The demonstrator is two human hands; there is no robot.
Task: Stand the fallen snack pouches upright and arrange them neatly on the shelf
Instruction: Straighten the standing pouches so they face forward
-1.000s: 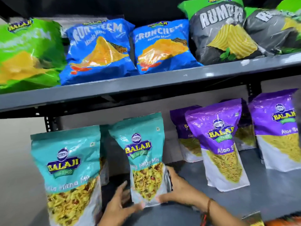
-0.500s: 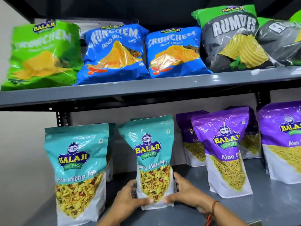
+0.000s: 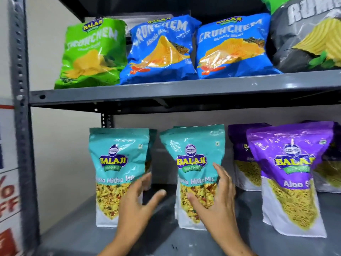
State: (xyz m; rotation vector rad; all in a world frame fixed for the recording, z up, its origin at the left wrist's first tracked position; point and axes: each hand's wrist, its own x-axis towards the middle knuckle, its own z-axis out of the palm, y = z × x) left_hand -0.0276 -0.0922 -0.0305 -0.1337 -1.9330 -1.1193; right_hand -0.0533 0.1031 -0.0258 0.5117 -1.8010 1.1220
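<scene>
Two teal Balaji mix pouches stand upright on the lower grey shelf (image 3: 77, 235): one at the left (image 3: 118, 163) and one in the middle (image 3: 191, 157), each with another teal pouch behind it. My right hand (image 3: 215, 198) hovers in front of the middle pouch's right side, fingers spread, holding nothing. My left hand (image 3: 136, 202) is open between the two teal pouches, just in front of the left one's lower right edge. A purple Aloo Sev pouch (image 3: 289, 174) stands upright at the right, with more purple pouches (image 3: 241, 157) behind.
The upper shelf (image 3: 166, 93) carries a green Crunchem bag (image 3: 92, 52), two blue Crunchem bags (image 3: 160, 48), and a dark Rumbles bag (image 3: 306, 34). A perforated grey upright (image 3: 22, 126) borders the left, with a red-and-white sign (image 3: 7, 196) beyond it.
Both hands have let go of the middle teal pouch and lifted off it with fingers spread. The pouch now stands alone. The view has shifted left and closer.
</scene>
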